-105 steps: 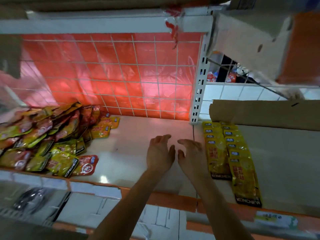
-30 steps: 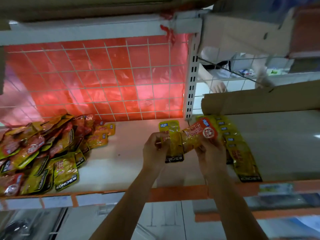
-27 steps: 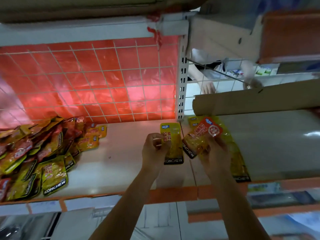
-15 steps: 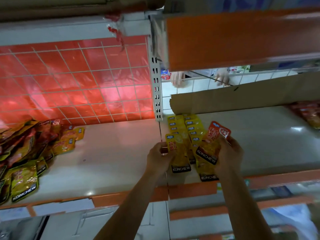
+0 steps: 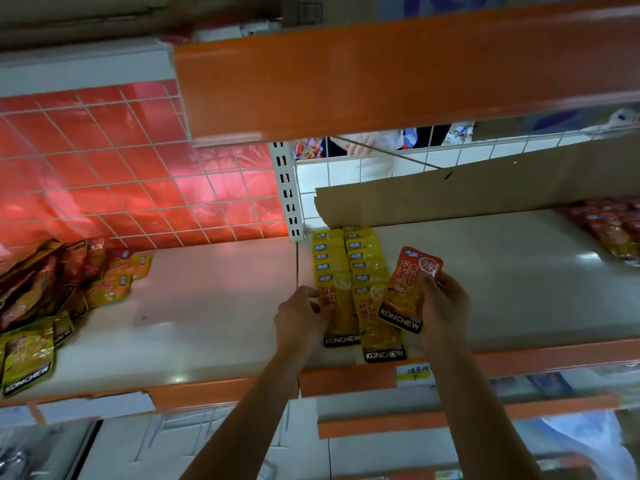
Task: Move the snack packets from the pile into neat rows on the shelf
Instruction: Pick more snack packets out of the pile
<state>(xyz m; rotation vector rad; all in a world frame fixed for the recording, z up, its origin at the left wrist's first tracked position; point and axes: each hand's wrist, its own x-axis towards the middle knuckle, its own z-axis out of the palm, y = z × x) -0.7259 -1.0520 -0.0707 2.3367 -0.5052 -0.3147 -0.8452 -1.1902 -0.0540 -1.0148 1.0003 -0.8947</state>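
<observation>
While the front yellow packet (image 5: pixel 343 308) of the left row (image 5: pixel 327 256) is pinched by the fingers (image 5: pixel 310 294) of the left hand (image 5: pixel 298 320), an orange packet (image 5: pixel 407 292) is gripped in the right hand (image 5: pixel 446 306) beside the right row (image 5: pixel 365 263). Both rows are laid on the shelf (image 5: pixel 214 306); the pile (image 5: pixel 38 289) is heaped far left.

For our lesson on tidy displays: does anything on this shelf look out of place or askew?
The orange packet held by the right hand tilts over the edge of two straight yellow rows, whose front packet the left hand pinches. The pile on the left is jumbled.
</observation>
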